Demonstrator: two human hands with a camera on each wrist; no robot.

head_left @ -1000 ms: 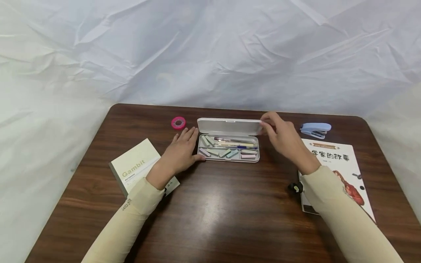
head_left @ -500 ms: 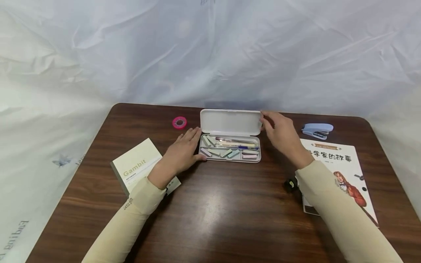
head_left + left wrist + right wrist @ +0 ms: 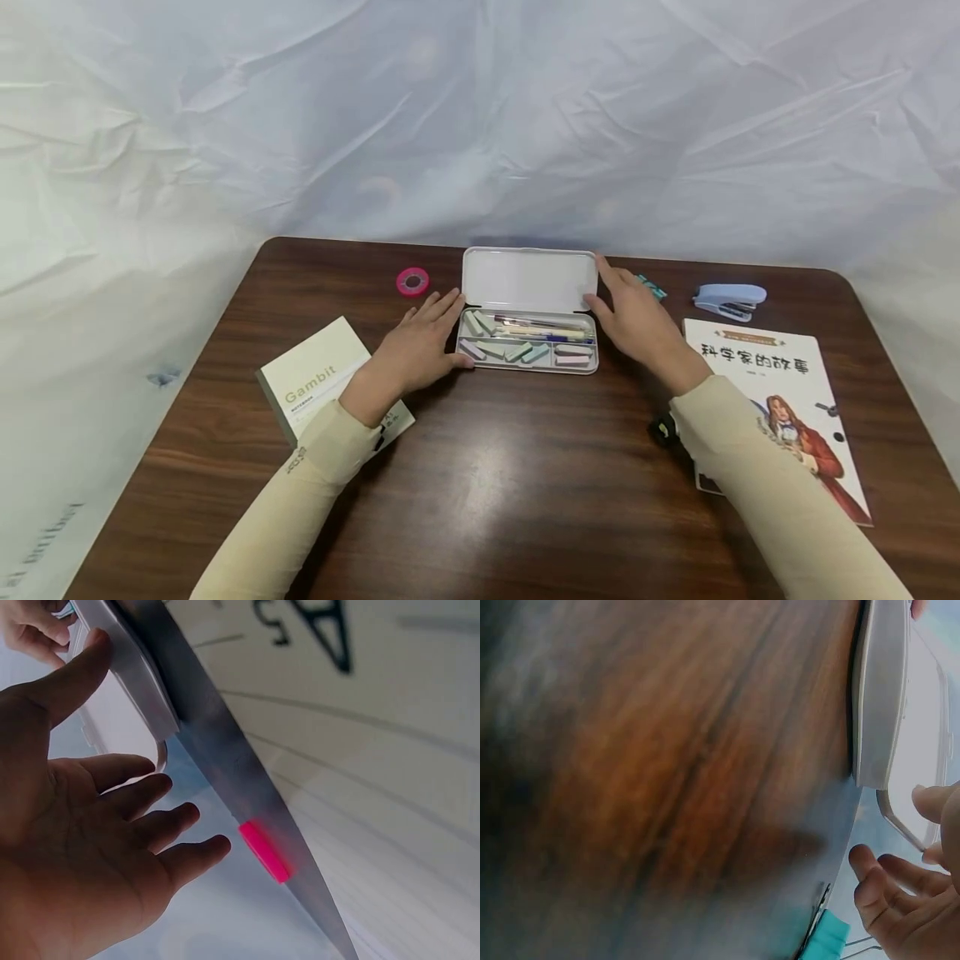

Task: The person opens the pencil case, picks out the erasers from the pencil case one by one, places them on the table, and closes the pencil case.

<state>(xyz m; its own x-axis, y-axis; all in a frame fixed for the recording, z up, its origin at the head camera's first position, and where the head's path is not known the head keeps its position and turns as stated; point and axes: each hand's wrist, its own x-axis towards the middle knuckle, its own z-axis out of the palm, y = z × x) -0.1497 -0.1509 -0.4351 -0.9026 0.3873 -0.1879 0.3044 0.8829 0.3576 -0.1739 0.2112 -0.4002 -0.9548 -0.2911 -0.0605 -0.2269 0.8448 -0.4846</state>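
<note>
A white pencil case point(image 3: 529, 368) lies at the back middle with its lid point(image 3: 529, 279) raised. Inside, pens point(image 3: 551, 333) fill the rear compartment beside pastel sticks point(image 3: 517, 352), with several more sticks in front. My left hand point(image 3: 420, 350) spreads its fingers along the case's left side, thumb at the front left corner. At the lid's right edge is my right hand point(image 3: 641, 325), index finger stretched up along it and thumb over the lower corner. The right wrist view shows its other fingers loosely bent, near a teal binder clip point(image 3: 825, 937).
A pink tape roll point(image 3: 412, 282) sits behind my left hand. A Gambit notebook point(image 3: 315, 375) lies partly under the left forearm. To the right are a blue stapler point(image 3: 727, 300) and a picture-covered book point(image 3: 757, 367), partly under my right sleeve. A pale curtain point(image 3: 480, 125) hangs behind.
The lid has swung up and back, from half raised to wide open. My right hand has shifted down from pinching its corner, uncovering the teal clip. The left hand stays at the case.
</note>
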